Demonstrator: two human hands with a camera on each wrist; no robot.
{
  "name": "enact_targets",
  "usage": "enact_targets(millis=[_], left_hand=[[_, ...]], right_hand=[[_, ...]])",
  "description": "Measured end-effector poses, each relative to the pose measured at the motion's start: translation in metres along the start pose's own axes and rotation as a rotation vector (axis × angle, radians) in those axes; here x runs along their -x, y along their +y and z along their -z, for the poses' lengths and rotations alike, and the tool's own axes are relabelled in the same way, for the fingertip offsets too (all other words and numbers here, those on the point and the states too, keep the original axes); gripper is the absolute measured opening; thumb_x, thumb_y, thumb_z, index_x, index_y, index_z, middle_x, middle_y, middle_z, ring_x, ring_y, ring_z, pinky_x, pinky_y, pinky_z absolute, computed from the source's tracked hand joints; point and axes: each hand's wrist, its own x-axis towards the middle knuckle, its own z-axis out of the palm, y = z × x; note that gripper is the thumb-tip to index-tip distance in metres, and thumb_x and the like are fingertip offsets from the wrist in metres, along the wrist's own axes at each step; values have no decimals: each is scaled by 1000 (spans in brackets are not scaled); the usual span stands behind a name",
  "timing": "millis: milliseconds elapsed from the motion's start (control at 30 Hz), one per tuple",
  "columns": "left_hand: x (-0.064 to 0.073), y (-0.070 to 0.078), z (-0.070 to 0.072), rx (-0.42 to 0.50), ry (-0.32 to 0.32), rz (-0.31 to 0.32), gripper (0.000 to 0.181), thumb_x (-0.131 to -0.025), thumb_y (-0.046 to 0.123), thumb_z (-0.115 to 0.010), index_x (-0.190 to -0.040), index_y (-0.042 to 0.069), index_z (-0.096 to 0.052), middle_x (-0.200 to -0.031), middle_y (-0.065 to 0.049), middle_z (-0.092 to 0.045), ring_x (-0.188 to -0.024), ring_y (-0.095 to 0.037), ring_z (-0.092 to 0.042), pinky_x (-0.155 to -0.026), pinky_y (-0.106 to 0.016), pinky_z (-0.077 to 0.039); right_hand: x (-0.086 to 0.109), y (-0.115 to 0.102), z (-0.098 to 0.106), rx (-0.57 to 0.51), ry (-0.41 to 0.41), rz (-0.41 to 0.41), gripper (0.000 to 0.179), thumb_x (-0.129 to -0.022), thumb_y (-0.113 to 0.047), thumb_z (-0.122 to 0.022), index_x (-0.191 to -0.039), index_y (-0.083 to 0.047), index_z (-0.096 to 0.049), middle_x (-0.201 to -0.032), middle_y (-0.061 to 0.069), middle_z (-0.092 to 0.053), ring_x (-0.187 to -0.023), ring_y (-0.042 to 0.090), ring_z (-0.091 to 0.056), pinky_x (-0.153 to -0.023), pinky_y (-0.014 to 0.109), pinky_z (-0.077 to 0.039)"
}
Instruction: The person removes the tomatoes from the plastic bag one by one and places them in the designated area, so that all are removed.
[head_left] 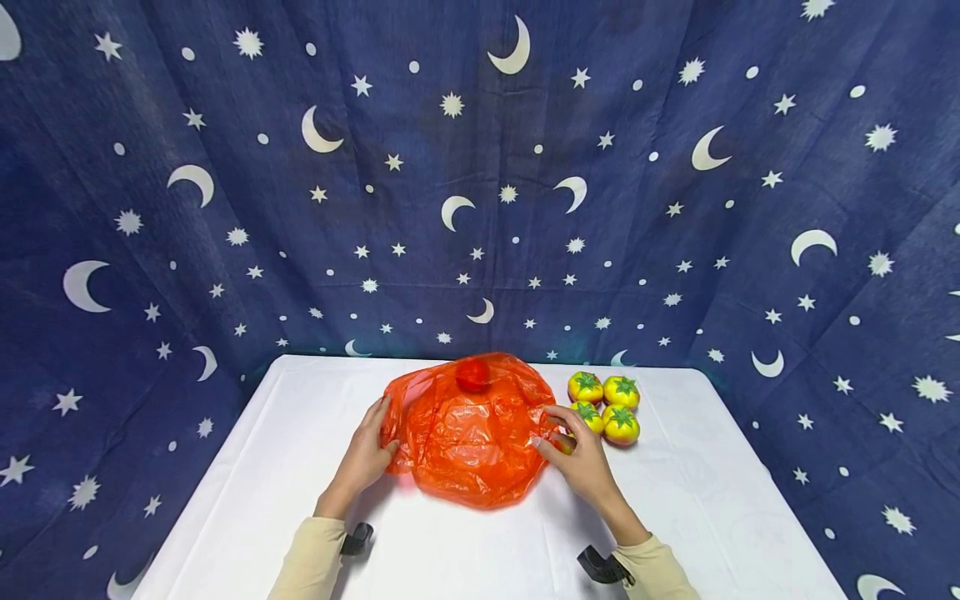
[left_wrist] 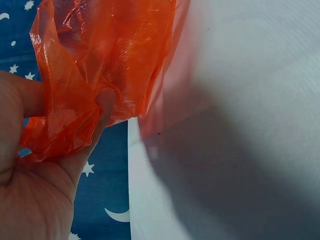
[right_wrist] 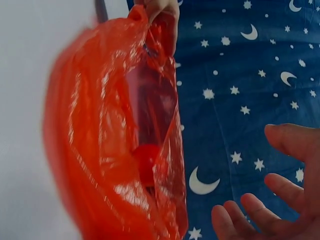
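A thin red plastic bag (head_left: pixel 480 442) lies puffed out on the table, its mouth gaping in the right wrist view. Through that mouth shows a round red object (right_wrist: pixel 146 157), its kind unclear; it appears near the bag's far side in the head view. My left hand (head_left: pixel 366 454) pinches the bag's left edge between thumb and fingers. At the bag's right edge is my right hand (head_left: pixel 587 467); its fingers are spread and apart from the plastic in the right wrist view. Several yellow-and-red round fruits (head_left: pixel 621 425) with green leafy tops sit just beyond it, some partly hidden.
A white cloth covers the table (head_left: pixel 720 500). Behind it and along both sides hangs a dark blue curtain (head_left: pixel 420 208) with moons and stars. Black wrist straps (head_left: pixel 600 567) show below the hands.
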Motion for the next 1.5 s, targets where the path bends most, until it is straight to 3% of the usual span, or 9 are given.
enact_targets(millis=[200,500,733,967,1167,1400,1500], left_hand=[[-1,0,1,2,27,-41,85,-81,-5,-69,-154,2,-27,-155,-24,-32,-141,-48,-36,-115,-58,-29],[0,0,2,2,19,-24,85,-82,-4,-69,-155,3,-26,-156,-22,-31,-141,-46,-35,-115,-57,-29],[-1,1,2,2,5,-9,85,-82,-5,-69,-155,4,-25,-157,-22,-30,-142,-46,-34,-116,-57,-28],[-1,2,2,-1,8,-6,85,-82,-5,-69,-155,3,-26,-156,-22,-30,-142,-46,-35,-115,-57,-29],[-2,2,2,1,17,-17,85,-81,-5,-70,-154,3,-27,-156,-21,-31,-142,-46,-35,-115,-56,-29],[0,3,1,-6,44,-60,85,-78,-8,-71,-152,-2,-29,-154,-25,-33,-139,-48,-38,-113,-59,-32],[1,4,1,-1,35,-45,86,-79,-7,-71,-153,0,-29,-155,-24,-32,-140,-46,-37,-114,-58,-32]], right_hand=[[-12,-10,-18,-56,-60,-17,49,-85,-17,-76,-131,-11,-58,-135,15,-56,-127,39,-53,-105,51,-46],[-34,-22,-45,-71,-125,-53,48,-86,-14,-75,-131,-9,-59,-132,13,-59,-124,34,-58,-105,55,-46],[-55,-12,-70,-8,-157,-53,49,-85,-9,-73,-131,-13,-60,-131,12,-60,-122,33,-58,-105,52,-47],[-70,-11,-89,83,-233,-69,52,-85,-22,-75,-134,-15,-58,-138,10,-57,-121,36,-58,-98,51,-52],[-82,-4,-102,72,-252,-113,53,-85,-23,-76,-134,-15,-58,-139,11,-57,-112,35,-64,-91,43,-56],[-94,6,-111,111,-235,-151,55,-83,-21,-76,-134,-13,-58,-140,12,-56,-117,36,-61,-99,48,-50],[-99,11,-113,152,-221,-137,55,-83,-19,-76,-134,-7,-58,-139,15,-55,-120,38,-57,-103,50,-47]])
